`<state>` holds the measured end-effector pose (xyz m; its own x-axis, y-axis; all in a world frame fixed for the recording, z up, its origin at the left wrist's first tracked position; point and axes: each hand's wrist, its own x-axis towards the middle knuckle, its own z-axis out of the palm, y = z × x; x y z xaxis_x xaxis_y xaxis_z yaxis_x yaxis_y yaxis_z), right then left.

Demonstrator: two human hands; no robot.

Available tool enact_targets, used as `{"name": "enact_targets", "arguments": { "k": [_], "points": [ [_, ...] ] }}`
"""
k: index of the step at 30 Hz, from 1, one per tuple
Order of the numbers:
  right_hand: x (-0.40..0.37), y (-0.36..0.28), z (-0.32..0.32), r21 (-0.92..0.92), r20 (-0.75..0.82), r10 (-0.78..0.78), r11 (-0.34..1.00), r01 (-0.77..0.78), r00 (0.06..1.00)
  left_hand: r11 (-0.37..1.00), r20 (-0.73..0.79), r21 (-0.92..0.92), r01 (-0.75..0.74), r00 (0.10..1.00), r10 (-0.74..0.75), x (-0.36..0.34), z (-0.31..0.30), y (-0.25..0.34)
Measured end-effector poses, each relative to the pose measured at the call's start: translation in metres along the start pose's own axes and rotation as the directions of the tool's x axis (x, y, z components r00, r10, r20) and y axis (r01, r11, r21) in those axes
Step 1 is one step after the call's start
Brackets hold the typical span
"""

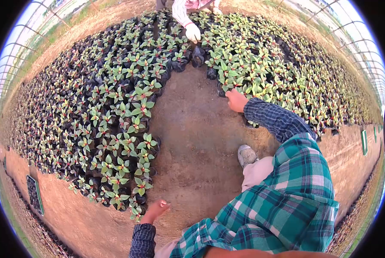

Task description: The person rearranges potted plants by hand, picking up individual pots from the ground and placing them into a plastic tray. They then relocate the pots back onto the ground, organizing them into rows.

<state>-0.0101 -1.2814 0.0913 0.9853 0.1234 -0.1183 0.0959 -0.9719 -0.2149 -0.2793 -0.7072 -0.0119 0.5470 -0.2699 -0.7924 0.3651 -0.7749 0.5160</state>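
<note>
My right hand (236,101) reaches to the inner edge of the right-hand block of seedlings (261,69). Its fingers are curled against a black seedling bag (221,89), and the grip is partly hidden. Low in the view, my left hand (157,210) hovers over bare soil beside the near end of the left-hand seedlings (119,172). Its fingers are loosely bent and a little apart, with nothing visible in them. The seedlings have green leaves with reddish centres and stand in black plastic bags.
Across the gap, another person's gloved hand (193,32) touches a black bag (198,56). Brown soil (188,129) runs between the two blocks, with my shoe (246,155) on it. Curved greenhouse hoops (355,41) rise at both sides. A green-edged tray (35,194) lies at left.
</note>
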Motion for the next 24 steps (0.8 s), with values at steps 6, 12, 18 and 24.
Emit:
{"name": "enact_targets", "arguments": {
  "k": [6,12,18,24],
  "points": [
    [0.037,0.053,0.084,0.145,-0.252,0.190,0.977,-0.157,0.949,0.995,-0.165,0.050,0.089,0.983,-0.080,0.049,-0.026,0.103],
    [0.043,0.037,0.063,0.064,-0.379,-0.030,0.996,0.059,0.925,0.916,-0.511,-0.051,0.398,0.778,-0.366,0.100,0.019,0.112],
    [0.065,-0.075,0.048,0.373,-0.105,-0.212,0.897,0.236,0.972,0.832,-0.543,-0.009,0.554,0.696,-0.469,0.092,0.020,0.141],
    [0.103,-0.186,0.084,0.307,-0.207,-0.748,0.563,0.767,0.631,0.863,-0.564,0.063,0.501,0.731,-0.383,0.092,0.018,0.133]
  ]
}}
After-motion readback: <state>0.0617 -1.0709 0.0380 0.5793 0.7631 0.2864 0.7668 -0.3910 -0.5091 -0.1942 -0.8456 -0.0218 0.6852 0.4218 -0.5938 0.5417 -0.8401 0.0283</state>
